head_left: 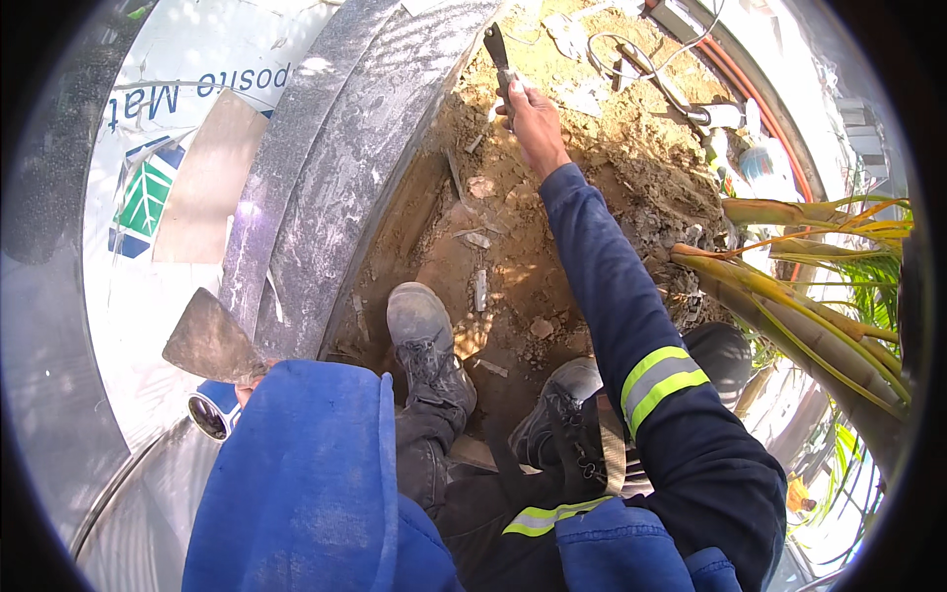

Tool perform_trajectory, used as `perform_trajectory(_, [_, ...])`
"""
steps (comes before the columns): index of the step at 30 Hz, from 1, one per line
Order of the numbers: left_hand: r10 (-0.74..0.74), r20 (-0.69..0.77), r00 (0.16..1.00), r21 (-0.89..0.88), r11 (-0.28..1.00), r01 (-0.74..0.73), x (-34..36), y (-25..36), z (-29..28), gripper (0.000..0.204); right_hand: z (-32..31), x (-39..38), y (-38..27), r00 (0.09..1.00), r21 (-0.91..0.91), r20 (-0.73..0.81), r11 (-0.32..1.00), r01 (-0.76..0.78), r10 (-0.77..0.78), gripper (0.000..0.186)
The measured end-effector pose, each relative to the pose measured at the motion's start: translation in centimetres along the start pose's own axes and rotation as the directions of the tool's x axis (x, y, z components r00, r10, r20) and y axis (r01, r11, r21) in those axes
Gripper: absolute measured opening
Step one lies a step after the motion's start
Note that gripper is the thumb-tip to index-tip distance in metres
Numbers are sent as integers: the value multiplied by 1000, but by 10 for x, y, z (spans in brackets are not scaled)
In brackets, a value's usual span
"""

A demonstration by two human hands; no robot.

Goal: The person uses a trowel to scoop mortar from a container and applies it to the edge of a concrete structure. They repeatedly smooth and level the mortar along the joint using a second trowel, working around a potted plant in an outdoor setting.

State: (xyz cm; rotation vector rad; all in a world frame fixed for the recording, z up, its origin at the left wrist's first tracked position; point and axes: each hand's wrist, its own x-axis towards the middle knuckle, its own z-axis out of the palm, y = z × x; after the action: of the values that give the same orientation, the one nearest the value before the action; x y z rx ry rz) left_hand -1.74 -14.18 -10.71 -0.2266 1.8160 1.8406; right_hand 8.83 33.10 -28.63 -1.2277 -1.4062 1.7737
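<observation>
My right hand (533,128) reaches out over the soil at the top and is closed on a slim hand tool (495,47). The tool has a black end pointing away from me; its kind is not clear. Low on the left, my left hand (247,389) shows only a bit of fingers, the rest covered by blue cloth (291,474). Those fingers grip a broad-bladed scraper (210,337), its dull, stained blade tilted up and to the left. Right beneath that hand is a blue-and-white cylinder (212,414) with a dark round end.
My boots (426,331) stand on rubble-strewn soil (513,266). A grey-streaked ledge (335,158) runs along the left, beside white printed sheeting (128,306) and a beige board (212,183). Palm stems (789,306) lean in from the right. A cable (631,74) and orange pipe (764,99) lie at top right.
</observation>
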Motion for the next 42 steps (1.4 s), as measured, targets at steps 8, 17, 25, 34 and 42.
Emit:
perform_trajectory(8, [386, -55, 921, 382, 860, -338, -15, -6, 33, 60, 10, -5, 11, 998, -78, 42, 996, 51, -48, 40])
perform_trajectory(17, [-110, -75, 991, -80, 991, 104, 1, -12, -16, 48, 22, -29, 22, 994, -112, 33, 988, 106, -103, 45])
perform_trajectory(25, [198, 20, 980, 280, 940, -195, -13, -3, 20, 60, 31, -45, 35, 995, -83, 55, 992, 92, -87, 48])
perform_trajectory(34, [190, 22, 982, 264, 946, -189, -11, -7, 12, 61, 30, -66, 57, 967, -246, 72, 936, 253, -243, 47])
perform_trajectory(42, [177, 58, 983, 354, 916, -186, -11, 1, 15, 60, 32, -54, 28, 996, 256, 64, 965, 49, -68, 47])
